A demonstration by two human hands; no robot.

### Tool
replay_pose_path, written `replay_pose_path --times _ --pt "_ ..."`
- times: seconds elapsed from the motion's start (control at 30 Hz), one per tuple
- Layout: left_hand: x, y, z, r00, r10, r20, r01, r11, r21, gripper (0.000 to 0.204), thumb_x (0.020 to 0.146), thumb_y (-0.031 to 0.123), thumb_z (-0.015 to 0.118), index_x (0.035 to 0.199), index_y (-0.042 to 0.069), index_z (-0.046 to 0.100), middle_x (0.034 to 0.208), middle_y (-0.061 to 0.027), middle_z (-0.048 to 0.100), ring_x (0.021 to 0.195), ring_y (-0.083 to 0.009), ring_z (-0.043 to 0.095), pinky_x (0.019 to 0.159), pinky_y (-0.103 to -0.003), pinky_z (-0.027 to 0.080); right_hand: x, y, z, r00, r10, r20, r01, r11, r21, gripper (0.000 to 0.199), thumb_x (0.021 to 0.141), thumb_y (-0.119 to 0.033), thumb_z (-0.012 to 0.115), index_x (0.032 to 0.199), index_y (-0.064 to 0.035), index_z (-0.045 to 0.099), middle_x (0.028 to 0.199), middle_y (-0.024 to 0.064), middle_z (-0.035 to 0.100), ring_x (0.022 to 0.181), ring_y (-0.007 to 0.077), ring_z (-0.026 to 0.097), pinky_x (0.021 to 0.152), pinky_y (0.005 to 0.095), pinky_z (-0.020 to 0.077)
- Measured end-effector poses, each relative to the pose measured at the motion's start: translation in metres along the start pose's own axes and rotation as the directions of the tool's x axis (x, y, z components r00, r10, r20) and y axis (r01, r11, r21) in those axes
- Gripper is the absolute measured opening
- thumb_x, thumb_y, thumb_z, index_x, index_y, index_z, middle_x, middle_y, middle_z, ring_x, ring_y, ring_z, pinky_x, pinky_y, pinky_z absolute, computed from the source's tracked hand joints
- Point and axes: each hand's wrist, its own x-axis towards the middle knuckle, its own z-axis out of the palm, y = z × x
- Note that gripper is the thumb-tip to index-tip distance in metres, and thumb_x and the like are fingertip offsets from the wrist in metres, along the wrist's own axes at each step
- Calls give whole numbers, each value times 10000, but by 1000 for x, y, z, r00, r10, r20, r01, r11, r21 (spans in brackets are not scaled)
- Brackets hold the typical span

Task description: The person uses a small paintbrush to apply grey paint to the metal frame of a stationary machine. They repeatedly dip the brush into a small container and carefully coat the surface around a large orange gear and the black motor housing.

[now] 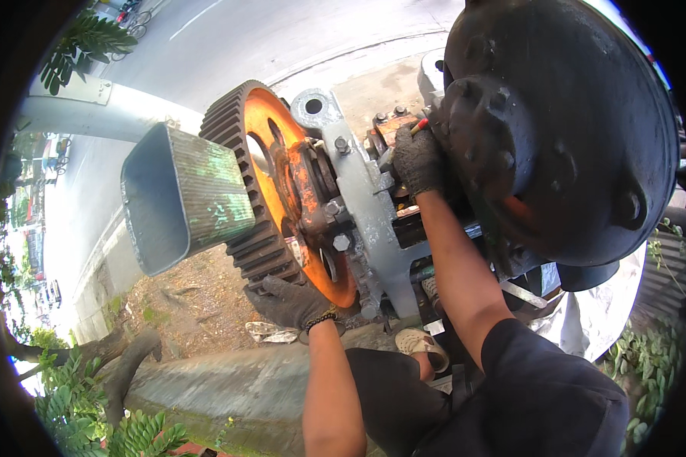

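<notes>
My left hand [286, 302], in a dark grey work glove with a bracelet at the wrist, lies against the lower teeth of a large toothed gear [270, 255]. Its fingers look stretched out, with nothing held. The gear has a dark rim and an orange web. My right hand [419, 164], also gloved, is closed around a thin stick-like tool with a red tip [419, 126]; most of that tool is hidden. It is at an orange bolted block [392, 126], between a grey metal bracket [358, 175] and a big black rounded housing [564, 137].
A green-flecked rectangular metal duct [209, 186] juts out left of the gear. Below runs a concrete kerb [229, 388], with dirt ground [198, 305] beyond it. A pale pole [114, 110] and a road [221, 46] lie farther off. White sheeting [587, 320] hangs at right.
</notes>
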Motion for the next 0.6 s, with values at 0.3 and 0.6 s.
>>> replay_pose_path --times 0.3,0.6 --pt "-2 -23 9 999 17 -34 -15 998 65 713 1063 546 403 1393 -77 505 1326 -311 579 1174 -449 601 986 -509 479 -22 -25 1 979 -61 194 56 998 36 326 1008 -313 586 1029 5 654 947 250 703 923 411 695 798 485 535" --pt "-4 -18 11 1000 14 -17 -13 999 52 664 1062 505 435 1383 -69 519 1327 -298 585 1196 -443 589 1036 -502 459 -27 -24 -20 738 -675 -2 442 485 -754 329 1015 -271 635 1109 44 649 1004 213 726 933 371 701 840 460 533"
